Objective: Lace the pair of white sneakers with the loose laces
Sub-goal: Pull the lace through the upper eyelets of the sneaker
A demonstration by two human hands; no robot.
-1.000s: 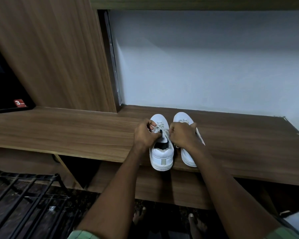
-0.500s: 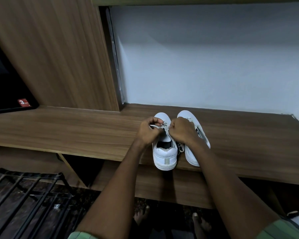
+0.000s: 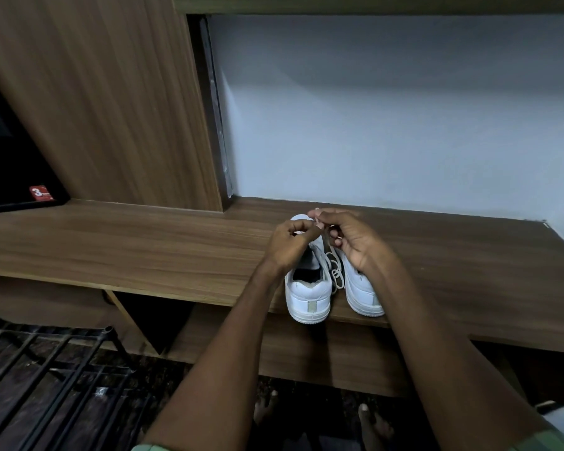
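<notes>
Both hands, left point(image 3: 293, 244) and right point(image 3: 350, 237), pinching lace point(image 3: 334, 266) (white) above the left sneaker point(image 3: 308, 292).

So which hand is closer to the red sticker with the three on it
Left. The left hand is over the left sneaker, on the side toward the red sticker at the far left. The right hand is further right, above the right sneaker.
</notes>
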